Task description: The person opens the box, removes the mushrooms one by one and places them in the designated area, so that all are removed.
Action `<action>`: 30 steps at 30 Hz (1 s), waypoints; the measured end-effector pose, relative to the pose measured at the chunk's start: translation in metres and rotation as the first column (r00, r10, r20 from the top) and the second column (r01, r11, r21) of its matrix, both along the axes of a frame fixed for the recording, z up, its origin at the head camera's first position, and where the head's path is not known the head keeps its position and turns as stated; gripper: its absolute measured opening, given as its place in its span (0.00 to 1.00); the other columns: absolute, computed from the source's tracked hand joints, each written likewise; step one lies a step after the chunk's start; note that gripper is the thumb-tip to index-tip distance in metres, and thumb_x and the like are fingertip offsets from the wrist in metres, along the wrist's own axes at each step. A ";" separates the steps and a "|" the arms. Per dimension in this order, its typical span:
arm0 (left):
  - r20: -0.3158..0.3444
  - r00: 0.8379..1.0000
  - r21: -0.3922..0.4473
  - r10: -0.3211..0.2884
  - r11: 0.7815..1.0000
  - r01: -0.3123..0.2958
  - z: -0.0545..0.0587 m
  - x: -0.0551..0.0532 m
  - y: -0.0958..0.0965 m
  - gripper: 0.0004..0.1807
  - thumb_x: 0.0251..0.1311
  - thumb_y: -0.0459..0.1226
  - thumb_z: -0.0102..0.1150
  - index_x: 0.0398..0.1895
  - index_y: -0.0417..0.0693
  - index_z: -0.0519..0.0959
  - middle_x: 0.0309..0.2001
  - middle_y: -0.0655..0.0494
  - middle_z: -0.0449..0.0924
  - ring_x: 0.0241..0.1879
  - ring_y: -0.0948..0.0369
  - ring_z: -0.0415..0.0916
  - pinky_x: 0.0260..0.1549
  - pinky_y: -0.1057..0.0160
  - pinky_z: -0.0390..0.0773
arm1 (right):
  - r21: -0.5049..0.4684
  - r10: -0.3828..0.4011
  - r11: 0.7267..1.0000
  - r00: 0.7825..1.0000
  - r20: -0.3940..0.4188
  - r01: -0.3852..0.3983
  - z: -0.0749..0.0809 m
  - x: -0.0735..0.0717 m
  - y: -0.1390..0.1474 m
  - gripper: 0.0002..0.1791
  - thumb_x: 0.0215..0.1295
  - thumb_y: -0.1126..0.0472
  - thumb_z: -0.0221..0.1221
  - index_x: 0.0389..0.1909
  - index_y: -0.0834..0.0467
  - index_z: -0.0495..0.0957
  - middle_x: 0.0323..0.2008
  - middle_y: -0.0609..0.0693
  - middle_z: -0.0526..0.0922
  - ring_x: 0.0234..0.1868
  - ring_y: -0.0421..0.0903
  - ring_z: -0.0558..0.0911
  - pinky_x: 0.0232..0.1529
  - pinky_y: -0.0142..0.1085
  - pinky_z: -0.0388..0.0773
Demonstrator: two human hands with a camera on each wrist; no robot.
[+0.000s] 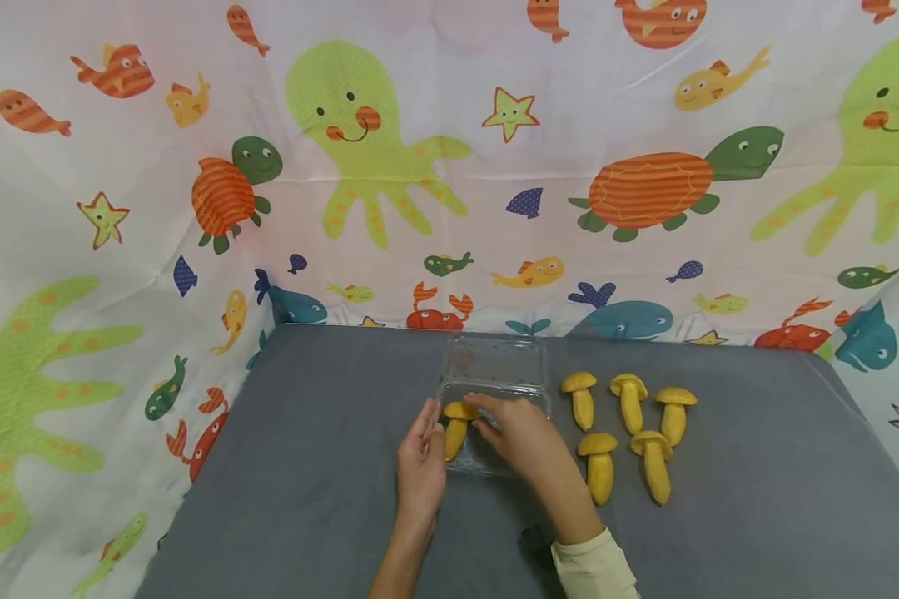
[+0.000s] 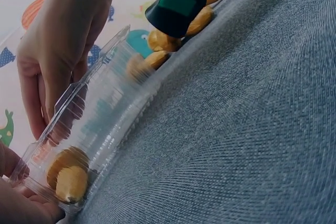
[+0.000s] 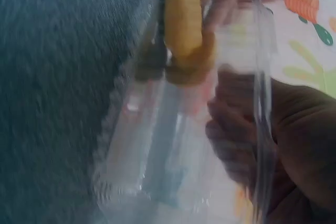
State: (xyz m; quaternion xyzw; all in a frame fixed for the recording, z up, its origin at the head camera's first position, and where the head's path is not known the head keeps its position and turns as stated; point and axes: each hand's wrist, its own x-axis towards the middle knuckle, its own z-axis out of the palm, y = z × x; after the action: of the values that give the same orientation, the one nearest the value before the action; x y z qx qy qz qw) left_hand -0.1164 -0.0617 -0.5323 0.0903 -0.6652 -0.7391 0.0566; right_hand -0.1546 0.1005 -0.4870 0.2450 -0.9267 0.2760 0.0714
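A clear plastic clamshell box [image 1: 494, 472] lies on the grey cloth with its lid raised at the back. Inside, at its left end, is a yellow toy mushroom [image 1: 455, 437], cap toward the back; it also shows through the wall in the left wrist view [image 2: 72, 183]. My left hand [image 1: 422, 466] grips the box's left side, thumb and fingers around the wall. My right hand [image 1: 524, 437] reaches into the box from the right, fingers bent and fingertips right at the mushroom's cap. In the right wrist view, the mushroom [image 3: 182, 19] and right hand [image 3: 283, 135] are blurred.
Several more yellow mushrooms [image 1: 599, 470] lie on the cloth [image 1: 330, 449] right of the box. A dark object [image 1: 537, 547] sits by the right forearm. A curtain printed with sea animals [image 1: 419, 108] rises behind and at the sides.
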 end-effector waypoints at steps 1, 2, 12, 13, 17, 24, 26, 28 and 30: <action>0.002 1.000 0.001 0.001 1.000 -0.001 0.000 0.000 0.000 0.28 0.80 0.29 0.47 0.81 0.38 0.63 0.76 0.48 0.69 0.78 0.55 0.62 0.76 0.50 0.62 | 0.004 -0.011 1.000 1.000 -0.003 0.011 -0.001 0.000 -0.002 0.20 0.66 0.64 0.72 0.59 0.55 0.87 0.47 0.52 0.92 0.25 0.42 0.84 0.30 0.40 0.84; -0.002 1.000 -0.006 0.002 1.000 -0.002 0.000 0.000 0.000 0.28 0.80 0.28 0.47 0.80 0.37 0.64 0.76 0.47 0.69 0.78 0.54 0.62 0.76 0.50 0.62 | 0.008 -0.023 1.000 1.000 -0.001 0.023 -0.002 0.001 -0.004 0.20 0.65 0.65 0.72 0.59 0.55 0.87 0.47 0.52 0.92 0.26 0.44 0.86 0.30 0.41 0.85; -0.003 1.000 -0.003 -0.006 1.000 0.006 0.000 0.001 0.001 0.28 0.80 0.29 0.47 0.80 0.37 0.63 0.77 0.46 0.68 0.78 0.55 0.61 0.75 0.51 0.62 | 0.031 -0.144 0.989 0.989 0.022 0.143 -0.009 0.006 -0.015 0.20 0.64 0.66 0.73 0.56 0.54 0.88 0.43 0.54 0.92 0.32 0.52 0.90 0.30 0.46 0.86; 0.002 1.000 0.000 -0.005 1.000 0.005 0.001 0.001 0.001 0.28 0.80 0.29 0.47 0.80 0.38 0.64 0.77 0.47 0.68 0.78 0.55 0.61 0.75 0.52 0.62 | 0.029 -0.151 0.988 0.988 0.014 0.151 -0.010 0.007 -0.016 0.20 0.63 0.66 0.74 0.56 0.54 0.88 0.43 0.54 0.92 0.33 0.52 0.90 0.31 0.46 0.87; 0.003 1.000 -0.017 0.001 1.000 -0.001 0.000 0.000 0.001 0.27 0.80 0.28 0.47 0.80 0.37 0.64 0.76 0.47 0.69 0.78 0.54 0.62 0.75 0.50 0.63 | 0.024 -0.188 0.982 0.982 -0.015 0.188 -0.014 0.009 -0.022 0.19 0.63 0.67 0.74 0.55 0.55 0.88 0.41 0.54 0.92 0.33 0.54 0.90 0.31 0.49 0.87; 0.004 1.000 -0.033 -0.003 0.999 0.003 0.000 0.000 0.000 0.27 0.80 0.28 0.47 0.80 0.38 0.65 0.76 0.47 0.69 0.78 0.54 0.62 0.75 0.49 0.63 | 0.012 -0.262 0.965 0.965 -0.031 0.262 -0.018 0.010 -0.029 0.18 0.62 0.67 0.74 0.53 0.53 0.89 0.40 0.52 0.92 0.34 0.55 0.90 0.32 0.51 0.87; -0.006 1.000 -0.030 -0.007 1.000 0.007 0.000 0.001 0.000 0.27 0.80 0.28 0.47 0.80 0.37 0.65 0.76 0.47 0.69 0.78 0.54 0.61 0.75 0.50 0.63 | 0.001 -0.270 0.963 0.962 -0.033 0.271 -0.019 0.009 -0.031 0.17 0.64 0.66 0.73 0.53 0.53 0.89 0.40 0.52 0.92 0.35 0.54 0.90 0.32 0.51 0.87; -0.012 1.000 -0.026 -0.008 1.000 0.008 0.001 0.001 0.000 0.27 0.80 0.27 0.47 0.80 0.37 0.65 0.77 0.46 0.68 0.78 0.54 0.61 0.75 0.50 0.62 | -0.010 -0.276 0.961 0.960 -0.043 0.276 -0.019 0.009 -0.031 0.14 0.66 0.65 0.72 0.52 0.52 0.90 0.39 0.52 0.92 0.34 0.54 0.90 0.32 0.51 0.87; -0.019 1.000 -0.023 -0.007 1.000 0.007 0.001 0.001 -0.001 0.27 0.80 0.27 0.46 0.80 0.36 0.64 0.77 0.46 0.68 0.79 0.53 0.61 0.75 0.50 0.62 | -0.020 -0.278 0.961 0.959 -0.055 0.277 -0.020 0.009 -0.032 0.13 0.67 0.64 0.71 0.51 0.52 0.90 0.39 0.51 0.92 0.33 0.54 0.90 0.31 0.51 0.87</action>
State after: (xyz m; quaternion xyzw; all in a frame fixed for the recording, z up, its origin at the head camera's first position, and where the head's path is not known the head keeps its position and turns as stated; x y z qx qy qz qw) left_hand -0.1155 -0.0624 -0.5312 0.0803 -0.6733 -0.7325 0.0613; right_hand -0.1457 0.0684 -0.5070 0.1200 -0.9478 0.2616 0.1375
